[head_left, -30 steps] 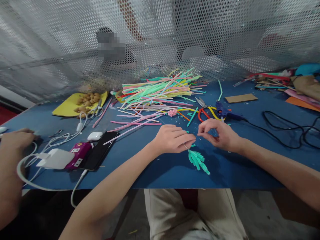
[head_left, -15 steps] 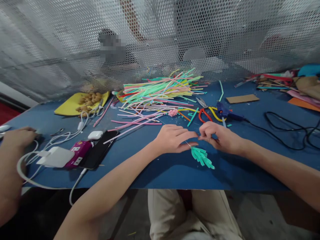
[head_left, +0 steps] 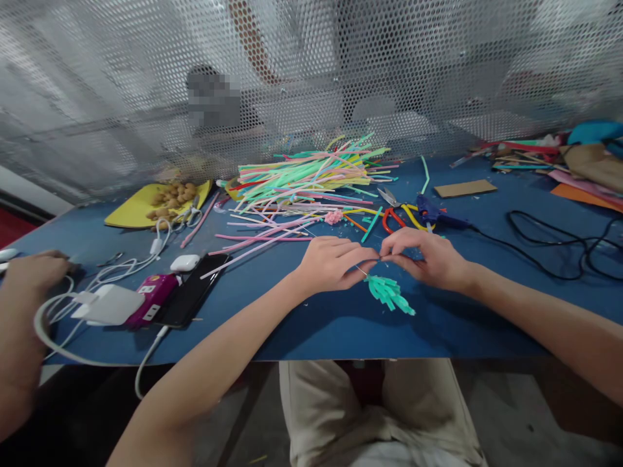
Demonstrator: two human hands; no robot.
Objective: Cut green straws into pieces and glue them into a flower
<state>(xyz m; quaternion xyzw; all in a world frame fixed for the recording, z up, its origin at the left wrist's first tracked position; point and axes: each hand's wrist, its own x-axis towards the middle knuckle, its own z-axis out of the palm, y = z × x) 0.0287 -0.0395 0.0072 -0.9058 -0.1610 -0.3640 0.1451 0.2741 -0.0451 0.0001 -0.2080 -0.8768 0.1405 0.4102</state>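
Note:
My left hand (head_left: 331, 264) is closed in a pinch around a thin wire (head_left: 361, 270). From the wire hangs a turquoise-green sprig (head_left: 389, 294) of many short fringed pieces, slanting down to the right above the table. My right hand (head_left: 431, 259) is pinched closed, its fingertips meeting those of my left hand; whatever lies between them is too small to make out. Just beyond my hands lie a pink fluffy flower-like piece (head_left: 333, 217), scissors with red and yellow handles (head_left: 392, 220) and a blue glue gun (head_left: 438, 214).
A heap of pastel pipe cleaners (head_left: 311, 174) lies at the back. At left are a yellow sheet with brown lumps (head_left: 127, 209), a phone (head_left: 192, 295), a charger (head_left: 114, 305), cables, and another person's hand (head_left: 39, 269). Cardboard (head_left: 464, 189) and a black cord (head_left: 540, 250) lie right.
My right hand has come in against my left fingertips, its fingers now stretched into a pinch. The green sprig has shifted slightly up and left in view, as has the table.

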